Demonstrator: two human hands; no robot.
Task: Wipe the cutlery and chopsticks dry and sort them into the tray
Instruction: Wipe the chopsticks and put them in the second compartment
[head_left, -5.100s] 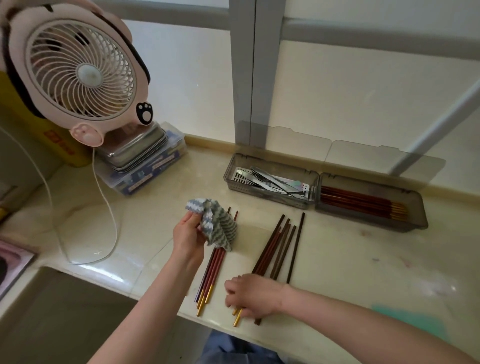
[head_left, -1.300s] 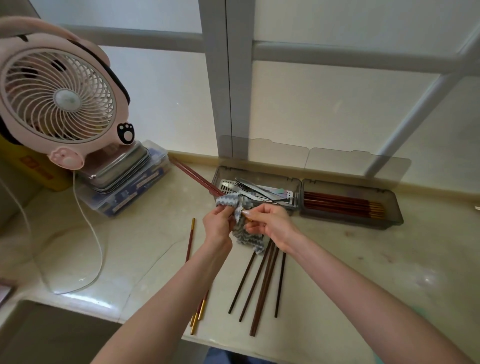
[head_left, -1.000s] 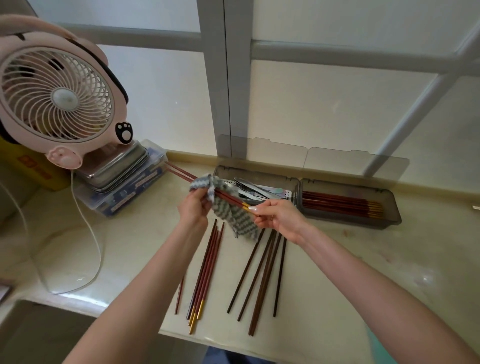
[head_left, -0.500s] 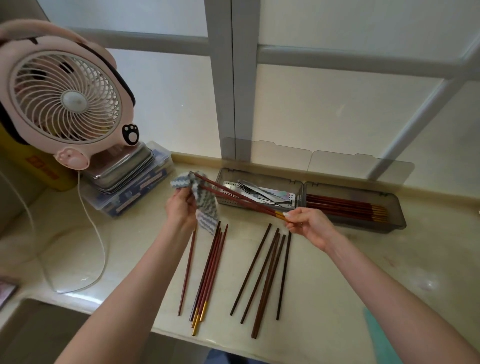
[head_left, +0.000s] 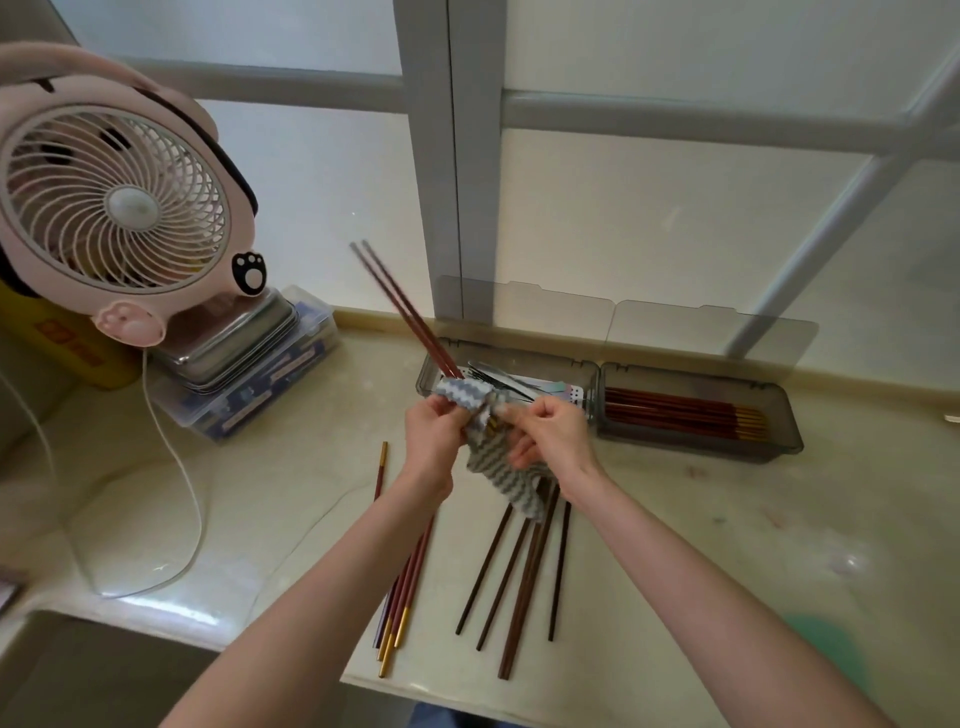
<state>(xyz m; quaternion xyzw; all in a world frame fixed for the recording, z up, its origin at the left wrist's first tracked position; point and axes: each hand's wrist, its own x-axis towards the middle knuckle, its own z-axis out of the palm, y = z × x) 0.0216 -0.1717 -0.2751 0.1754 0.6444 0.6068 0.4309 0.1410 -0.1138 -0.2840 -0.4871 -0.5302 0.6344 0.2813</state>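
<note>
My left hand (head_left: 432, 439) grips a grey-and-white striped cloth (head_left: 500, 467) wrapped round a pair of red chopsticks (head_left: 402, 306) that stick up and to the left. My right hand (head_left: 551, 434) pinches the gold-tipped end of that pair inside the cloth. Several red gold-tipped chopsticks (head_left: 402, 597) lie on the counter under my left forearm, and one more (head_left: 381, 467) lies further left. Several dark brown chopsticks (head_left: 524, 571) lie to the right of them. The grey tray (head_left: 696, 447) at the back holds cutlery (head_left: 498, 376) on the left and red chopsticks (head_left: 680, 413) on the right.
A pink fan (head_left: 111, 208) stands at the back left on stacked metal and plastic boxes (head_left: 244, 364), and its white cord (head_left: 171, 467) loops over the counter. The counter's front edge (head_left: 441, 696) drops off near me. A window frame (head_left: 449, 156) rises behind the tray.
My hands have come together again: the cloth has slid from the thin ends of the held pair down to its gold-tipped end. The pair now points steeply up and to the left.
</note>
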